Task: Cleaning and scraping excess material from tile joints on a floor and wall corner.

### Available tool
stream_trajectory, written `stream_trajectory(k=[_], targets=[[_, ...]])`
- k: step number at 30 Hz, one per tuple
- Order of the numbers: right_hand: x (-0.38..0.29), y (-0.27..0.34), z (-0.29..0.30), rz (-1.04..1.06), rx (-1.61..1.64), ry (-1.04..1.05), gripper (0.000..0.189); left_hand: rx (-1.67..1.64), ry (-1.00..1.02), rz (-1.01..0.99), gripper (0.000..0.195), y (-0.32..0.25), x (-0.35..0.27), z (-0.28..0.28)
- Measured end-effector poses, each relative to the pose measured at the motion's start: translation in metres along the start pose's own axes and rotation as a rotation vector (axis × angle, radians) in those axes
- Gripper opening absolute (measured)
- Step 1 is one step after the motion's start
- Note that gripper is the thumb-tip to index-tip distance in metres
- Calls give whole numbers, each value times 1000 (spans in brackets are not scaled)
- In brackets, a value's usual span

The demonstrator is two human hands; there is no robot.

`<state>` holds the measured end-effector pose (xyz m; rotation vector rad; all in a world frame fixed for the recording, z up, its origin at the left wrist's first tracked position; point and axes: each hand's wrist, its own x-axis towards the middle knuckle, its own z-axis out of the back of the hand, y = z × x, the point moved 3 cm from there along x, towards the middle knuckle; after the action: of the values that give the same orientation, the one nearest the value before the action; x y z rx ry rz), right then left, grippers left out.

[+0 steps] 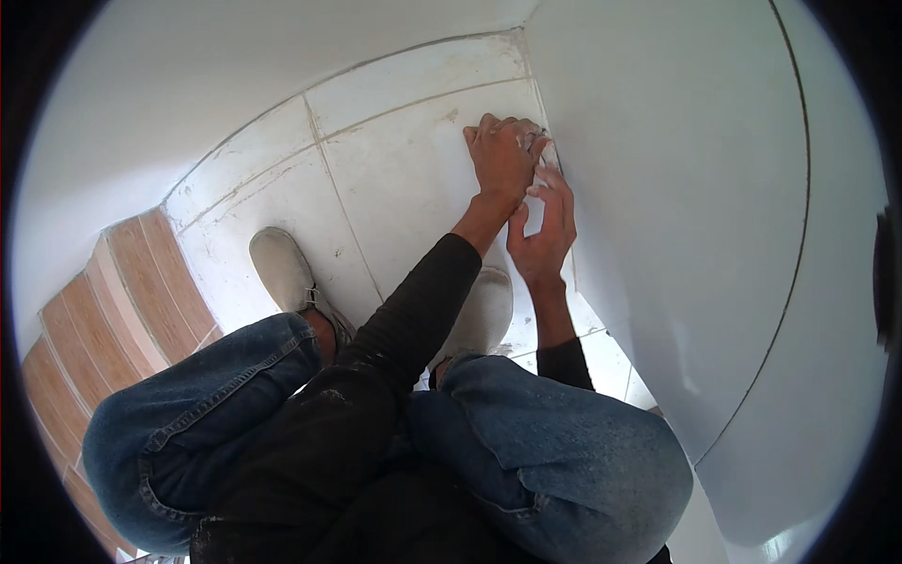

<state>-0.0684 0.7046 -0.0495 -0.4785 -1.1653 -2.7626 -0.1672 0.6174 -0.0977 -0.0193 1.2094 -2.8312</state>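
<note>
Both hands are low at the joint between the white tiled floor [394, 176] and the white wall [655, 155] on the right. My left hand [504, 151] is bent over beside the wall's foot, with white paste on its fingers. Whether it grips something small there cannot be told, as its fingertips are hidden. Just below it, my right hand [546, 225] has its fingers curved and apart, the tips whitened and close to a white, paste-like patch [551, 156] at the wall's edge. Nothing is seen inside the right hand.
Two light shoes [278, 264] stand on the tiles under bent knees in blue jeans [564, 451]. Wood-look tiled steps [130, 303] lie at the left. Another white wall [232, 63] bounds the floor at the top. A dark curved line [803, 141] runs down the right wall.
</note>
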Motion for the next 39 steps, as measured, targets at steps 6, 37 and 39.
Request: stream_trajectory(k=[6, 37, 39], targets=[[15, -38, -14, -80, -2, 140, 43, -98, 162, -126, 20, 13, 20, 7], [114, -34, -59, 157, -180, 225, 83, 520, -167, -125, 51, 88, 31, 88], [100, -26, -60, 61, -75, 269, 84, 530, -127, -117, 51, 100, 23, 98]])
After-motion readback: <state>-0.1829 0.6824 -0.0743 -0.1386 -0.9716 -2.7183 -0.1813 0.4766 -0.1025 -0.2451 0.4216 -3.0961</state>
